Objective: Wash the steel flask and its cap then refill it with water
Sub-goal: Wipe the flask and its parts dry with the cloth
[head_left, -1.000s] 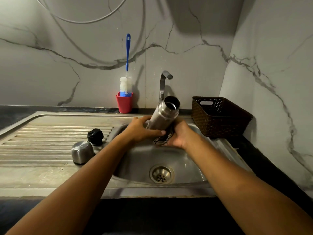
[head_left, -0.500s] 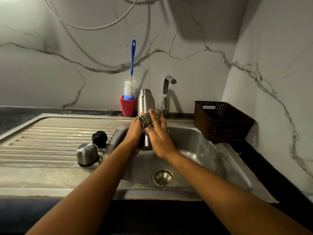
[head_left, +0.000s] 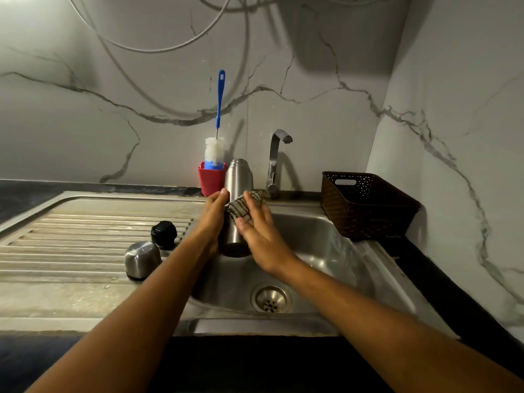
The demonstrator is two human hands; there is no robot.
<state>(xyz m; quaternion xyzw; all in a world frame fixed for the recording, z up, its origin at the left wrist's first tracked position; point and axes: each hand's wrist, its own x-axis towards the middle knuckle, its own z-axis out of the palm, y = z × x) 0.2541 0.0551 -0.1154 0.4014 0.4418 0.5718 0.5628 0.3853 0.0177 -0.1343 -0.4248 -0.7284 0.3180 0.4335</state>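
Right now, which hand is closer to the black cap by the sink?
Left. The left hand holds the steel flask just right of the black cap; the right hand presses a scrub pad on the flask's far side.

A home kitchen: steel sink [head_left: 334, 245], tap [head_left: 276, 157], marble-look wall [head_left: 85, 123].

Flask [head_left: 238, 177] held over the back-left part of the sink basin [head_left: 326, 242]. Left hand [head_left: 211, 219] grips its left side, right hand [head_left: 261, 236] holds scrub pad [head_left: 245, 207] against its right side. Drain [head_left: 270, 299] in basin floor, in front of flask. Tap [head_left: 275, 160] behind basin, right of flask. Basket [head_left: 365, 205] on counter right of basin. Drainboard [head_left: 85, 236] left of basin; outer cap [head_left: 141, 259] on it, stopper [head_left: 164, 233] just behind. Cup [head_left: 211, 181] at wall, behind-left of flask, with brush [head_left: 219, 109] standing in it.
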